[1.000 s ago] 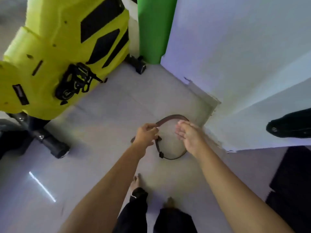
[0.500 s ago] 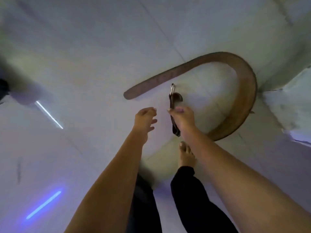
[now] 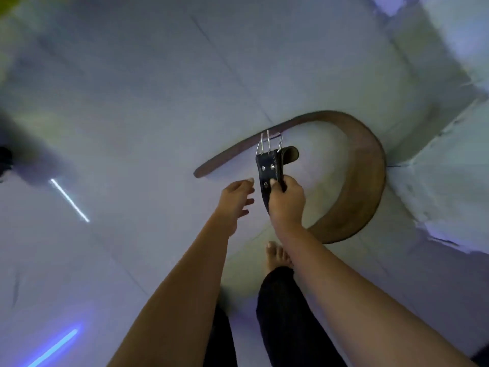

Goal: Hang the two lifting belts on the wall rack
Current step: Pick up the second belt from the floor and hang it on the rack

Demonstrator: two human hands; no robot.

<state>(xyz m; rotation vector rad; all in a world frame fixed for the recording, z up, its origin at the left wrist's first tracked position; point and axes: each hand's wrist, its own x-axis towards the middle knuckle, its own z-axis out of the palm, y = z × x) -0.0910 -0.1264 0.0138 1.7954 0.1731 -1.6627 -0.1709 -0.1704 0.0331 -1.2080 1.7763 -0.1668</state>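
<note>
A brown leather lifting belt (image 3: pixel 362 165) curls in a wide arc over the pale tiled floor, its thin tail pointing left. My right hand (image 3: pixel 287 201) grips the belt's dark buckle end (image 3: pixel 270 165), which points up with its metal buckle prongs at the top. My left hand (image 3: pixel 235 198) hovers just to the left of it, fingers apart and holding nothing. Only this one belt shows, and no wall rack is in view.
A white wall base (image 3: pixel 436 165) runs along the right, close to the belt's curve. My bare foot (image 3: pixel 277 256) and dark trouser legs stand below the hands. A dark blurred object (image 3: pixel 4 162) sits at the left edge. Light streaks reflect on the floor.
The view dropped close to the floor. My right hand took the buckle end and lifted it up; my left hand let go of the belt and stays open beside it.
</note>
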